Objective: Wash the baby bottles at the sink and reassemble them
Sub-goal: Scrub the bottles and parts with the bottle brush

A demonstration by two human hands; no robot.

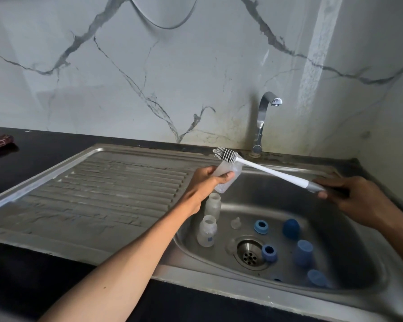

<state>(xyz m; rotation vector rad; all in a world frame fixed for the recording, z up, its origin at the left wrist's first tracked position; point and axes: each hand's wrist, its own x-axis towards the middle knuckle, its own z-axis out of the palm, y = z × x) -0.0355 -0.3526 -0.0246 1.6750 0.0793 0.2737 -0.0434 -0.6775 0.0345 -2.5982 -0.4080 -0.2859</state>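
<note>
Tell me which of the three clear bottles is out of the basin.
The bottle gripped in the left hand, tilted beneath the brush head. The other two bottles stand upright in the sink.

We see a dim, cool, greyish scene with soft daylight. A pale band of light streaks down the marble wall (pixel 196 66) at about one o'clock. The steel sink basin (pixel 349 228) carries muted glare along its far rim and around the drain (pixel 249 253). The right hand (pixel 356 196) at three o'clock lies in deep shadow, while the left hand (pixel 205 182) is evenly lit. The black counter (pixel 44 145) swallows detail. Wide-angle distortion bows the edges, and the blue caps (pixel 316 277) at five o'clock look soft.
</note>
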